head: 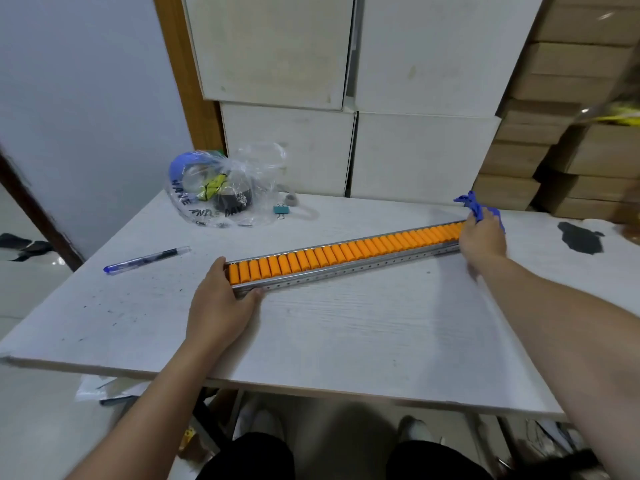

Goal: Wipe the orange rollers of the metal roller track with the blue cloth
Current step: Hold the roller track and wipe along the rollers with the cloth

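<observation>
A long metal roller track (pixel 346 270) lies slantwise across the white table, its row of orange rollers (pixel 346 252) facing up. My left hand (pixel 221 306) grips the track's near left end, thumb on the front rail. My right hand (pixel 483 240) is at the far right end, closed on the crumpled blue cloth (pixel 476 207), which sticks out above my fingers and presses on the last rollers. The rollers under that hand are hidden.
A clear plastic bag (pixel 225 188) with tape rolls sits at the back left, a teal binder clip (pixel 282 210) beside it. A blue pen (pixel 147 259) lies at the left. A dark patch (pixel 580 237) marks the table's right. White boxes (pixel 346 98) and brown cartons (pixel 571 133) are stacked behind.
</observation>
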The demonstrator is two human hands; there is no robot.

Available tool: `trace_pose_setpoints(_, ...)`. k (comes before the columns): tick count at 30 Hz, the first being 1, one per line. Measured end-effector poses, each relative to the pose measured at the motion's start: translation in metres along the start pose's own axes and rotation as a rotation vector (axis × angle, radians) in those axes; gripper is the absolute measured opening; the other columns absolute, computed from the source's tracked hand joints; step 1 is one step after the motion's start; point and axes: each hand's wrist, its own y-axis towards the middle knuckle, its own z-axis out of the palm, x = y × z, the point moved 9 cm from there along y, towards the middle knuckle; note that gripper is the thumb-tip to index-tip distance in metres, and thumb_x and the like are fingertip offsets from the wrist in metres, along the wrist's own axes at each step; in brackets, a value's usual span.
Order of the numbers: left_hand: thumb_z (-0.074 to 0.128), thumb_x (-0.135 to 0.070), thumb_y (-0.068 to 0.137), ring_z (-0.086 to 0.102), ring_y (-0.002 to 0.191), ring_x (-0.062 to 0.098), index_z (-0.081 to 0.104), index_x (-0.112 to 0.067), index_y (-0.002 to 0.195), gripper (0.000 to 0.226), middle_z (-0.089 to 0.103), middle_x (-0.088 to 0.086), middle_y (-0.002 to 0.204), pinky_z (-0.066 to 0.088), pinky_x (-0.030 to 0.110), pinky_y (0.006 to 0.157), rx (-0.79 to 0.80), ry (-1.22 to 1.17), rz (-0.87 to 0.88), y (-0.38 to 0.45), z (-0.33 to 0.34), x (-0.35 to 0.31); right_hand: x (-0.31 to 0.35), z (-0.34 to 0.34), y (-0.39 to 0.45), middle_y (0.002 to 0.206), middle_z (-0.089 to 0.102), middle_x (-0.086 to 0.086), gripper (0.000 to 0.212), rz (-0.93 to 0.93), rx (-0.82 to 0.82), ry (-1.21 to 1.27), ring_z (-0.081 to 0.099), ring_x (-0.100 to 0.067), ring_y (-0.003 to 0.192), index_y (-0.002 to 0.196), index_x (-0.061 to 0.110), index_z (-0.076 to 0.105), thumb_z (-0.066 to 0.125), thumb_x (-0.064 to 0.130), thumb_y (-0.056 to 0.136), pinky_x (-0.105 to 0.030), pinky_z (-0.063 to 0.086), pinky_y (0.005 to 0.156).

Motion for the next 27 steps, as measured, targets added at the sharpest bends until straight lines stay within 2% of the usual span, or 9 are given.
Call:
trace_pose_setpoints(3, 0.071, -0.036, 0.078, 0.057, 0.102, 0.023, 0.035, -0.019, 0.133, 0.068, 0.060, -0.004, 0.111, 0.045, 0.036, 0.076, 0.020, -0.003, -0.034, 0.001, 0.002, 0.004, -0.007, 0.006, 0.010, 0.131, 0.045, -0.022, 0.034, -0.072, 0.028, -0.143, 0.038, -0.036, 0.124, 0.121, 0.000, 0.045, 0.032, 0.024, 0.100, -0.046, 0.035, 0.098)
trace_pose_setpoints(5, 0.071, -0.035, 0.078, 0.056, 0.108, 0.024, 0.028, -0.018, 0.141, 0.078, 0.058, -0.002, 0.119, 0.044, 0.037, 0.082, 0.015, -0.006, -0.040, 0.002, 0.003, 0.005, -0.008, 0.010, 0.012, 0.130, 0.047, -0.022, 0.036, -0.086, 0.044, -0.212, 0.038, -0.035, 0.125, 0.122, -0.001, 0.046, 0.032, 0.024, 0.100, -0.047, 0.034, 0.100)
trace_pose_setpoints(11, 0.070, -0.029, 0.080, 0.048, 0.091, 0.015, 0.032, -0.016, 0.136, 0.068, 0.052, -0.005, 0.106, 0.037, 0.034, 0.075, -0.005, -0.002, -0.031, 0.001, 0.003, 0.004, -0.009, 0.013, 0.013, 0.111, 0.057, -0.020, 0.034, -0.061, 0.016, -0.262, 0.051, -0.035, 0.104, 0.103, 0.000, 0.055, 0.035, 0.027, 0.097, -0.043, 0.042, 0.087)
trace_pose_setpoints(15, 0.071, -0.026, 0.080, 0.052, 0.095, 0.020, 0.032, -0.016, 0.136, 0.069, 0.057, 0.001, 0.116, 0.038, 0.035, 0.078, 0.001, -0.034, -0.059, 0.001, 0.003, 0.005, 0.005, 0.019, -0.008, 0.104, 0.058, -0.019, 0.035, -0.096, 0.032, -0.236, 0.053, -0.035, 0.097, 0.098, -0.001, 0.057, 0.034, 0.025, 0.098, -0.042, 0.043, 0.082)
trace_pose_setpoints(18, 0.072, -0.026, 0.080, 0.055, 0.109, 0.028, 0.029, -0.015, 0.139, 0.074, 0.057, 0.005, 0.127, 0.040, 0.036, 0.082, 0.001, -0.057, -0.077, -0.001, 0.002, 0.005, 0.025, 0.028, -0.038, 0.103, 0.057, -0.018, 0.030, -0.184, 0.042, -0.197, 0.053, -0.035, 0.096, 0.097, -0.001, 0.056, 0.037, 0.023, 0.097, -0.038, 0.040, 0.077)
trace_pose_setpoints(20, 0.072, -0.027, 0.079, 0.055, 0.110, 0.029, 0.028, -0.014, 0.140, 0.076, 0.057, 0.006, 0.129, 0.040, 0.037, 0.083, 0.005, -0.065, -0.084, -0.001, 0.001, 0.005, 0.041, 0.036, -0.060, 0.102, 0.057, -0.017, 0.028, -0.262, 0.058, -0.196, 0.053, -0.034, 0.096, 0.097, 0.000, 0.056, 0.038, 0.022, 0.097, -0.038, 0.040, 0.077)
trace_pose_setpoints(25, 0.072, -0.027, 0.079, 0.052, 0.095, 0.016, 0.027, -0.015, 0.140, 0.076, 0.057, 0.004, 0.129, 0.038, 0.033, 0.080, 0.015, -0.090, -0.080, -0.003, 0.000, 0.004, 0.089, 0.061, -0.121, 0.091, 0.056, -0.010, 0.023, -0.442, 0.109, -0.175, 0.052, -0.027, 0.086, 0.089, 0.005, 0.055, 0.041, 0.021, 0.095, -0.037, 0.042, 0.072)
trace_pose_setpoints(27, 0.072, -0.028, 0.079, 0.054, 0.099, 0.018, 0.027, -0.016, 0.141, 0.078, 0.056, 0.004, 0.132, 0.039, 0.032, 0.081, 0.017, -0.101, -0.076, -0.004, -0.001, 0.005, 0.108, 0.075, -0.147, 0.089, 0.056, -0.007, 0.020, -0.509, 0.142, -0.182, 0.052, -0.024, 0.083, 0.087, 0.008, 0.054, 0.042, 0.022, 0.093, -0.035, 0.042, 0.070)
